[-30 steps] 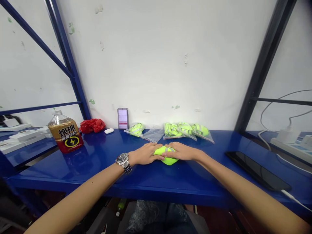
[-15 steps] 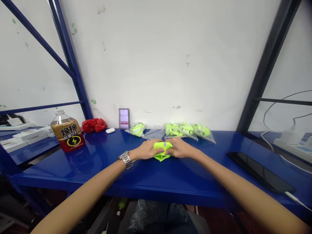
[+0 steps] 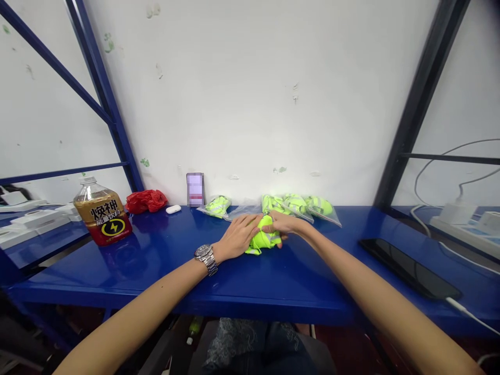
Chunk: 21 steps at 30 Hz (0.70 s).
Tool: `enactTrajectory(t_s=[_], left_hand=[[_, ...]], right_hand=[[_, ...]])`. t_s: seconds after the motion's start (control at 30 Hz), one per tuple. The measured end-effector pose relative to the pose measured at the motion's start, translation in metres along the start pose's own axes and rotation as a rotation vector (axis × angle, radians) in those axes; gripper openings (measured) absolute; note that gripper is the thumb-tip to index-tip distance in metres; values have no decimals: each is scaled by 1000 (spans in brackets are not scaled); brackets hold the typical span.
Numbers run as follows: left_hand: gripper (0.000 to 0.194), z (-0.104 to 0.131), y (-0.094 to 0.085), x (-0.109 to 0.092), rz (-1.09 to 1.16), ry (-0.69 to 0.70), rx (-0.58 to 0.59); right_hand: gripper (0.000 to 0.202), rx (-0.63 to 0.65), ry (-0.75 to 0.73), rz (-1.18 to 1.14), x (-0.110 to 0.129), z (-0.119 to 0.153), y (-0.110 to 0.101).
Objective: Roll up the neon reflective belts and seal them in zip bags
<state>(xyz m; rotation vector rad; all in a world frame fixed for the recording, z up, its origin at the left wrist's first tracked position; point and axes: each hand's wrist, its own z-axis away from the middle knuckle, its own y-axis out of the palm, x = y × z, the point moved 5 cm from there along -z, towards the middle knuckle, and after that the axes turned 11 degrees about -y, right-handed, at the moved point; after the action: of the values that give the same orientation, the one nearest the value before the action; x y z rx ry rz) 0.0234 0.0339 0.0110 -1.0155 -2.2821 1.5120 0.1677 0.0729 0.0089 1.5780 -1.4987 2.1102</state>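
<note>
Holding, one item: a bundle of fluorescent yellow cloth (image 3: pixel 266 238) with grey bands, folded small, on the middle of the blue table (image 3: pixel 250 291). My hands, two, together on it. My left hand (image 3: pixel 237 237): fingers stretched out side by side, laid over its left side, a flap of cloth showing just below. My right hand (image 3: pixel 285 223): bent and clamped on its right side, thumb on top, fingertips at the right edge. On my left wrist, one steel watch (image 3: pixel 205 254).

Just beyond my hands, partly covered by them: one clear bag (image 3: pixel 245 207), lying flat. Far, to its left: one yellow-filled packet (image 3: pixel 217 205). Far, to its right: three similar packets (image 3: pixel 297 203), side by side, overlapping.

Far left: one upright phone (image 3: pixel 195 190), screen blurred; one small white case (image 3: pixel 173 209); one crumpled red bag (image 3: pixel 146 201); one large bottle (image 3: pixel 104 216).

Right: one black phone (image 3: pixel 410 268), flat, white cable (image 3: pixel 464 309) at its near end. Far right: one white power strip (image 3: pixel 461 237).
</note>
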Motion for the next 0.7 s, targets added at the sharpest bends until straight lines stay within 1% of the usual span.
enactTrajectory(t_s=[0.07,0.13,0.2,0.27,0.3,0.33,0.43,0.5,0.57,0.7], left_hand=[[54,-1,0,0,79,-18,102],[61,-1,-4,2,143,-45,221],[80,0,-8,0,167,-13,338],[99,2,-10,-2,154,31,401],[102,3,-10,-2,140,30,400],[99,2,-10,-2,125,12,379],[81,-1,-6,-1,117,-71,271],[71,-5,-2,-4,134,-102,240],[68,-11,0,-8,109,-126,244],[70,-22,3,-19,39,-132,278]], right_hand=[[39,6,102,-71,-7,1,1],[39,-16,192,-116,-12,3,2],[37,-25,246,-129,-14,6,3],[35,1,261,-137,-14,7,7],[34,12,260,-143,-14,7,8],[33,19,253,-150,-14,8,9],[29,-12,256,-162,-14,9,10],[25,-40,269,-170,-15,10,11],[25,-59,253,-186,-14,11,12],[33,-104,140,-206,-13,12,15]])
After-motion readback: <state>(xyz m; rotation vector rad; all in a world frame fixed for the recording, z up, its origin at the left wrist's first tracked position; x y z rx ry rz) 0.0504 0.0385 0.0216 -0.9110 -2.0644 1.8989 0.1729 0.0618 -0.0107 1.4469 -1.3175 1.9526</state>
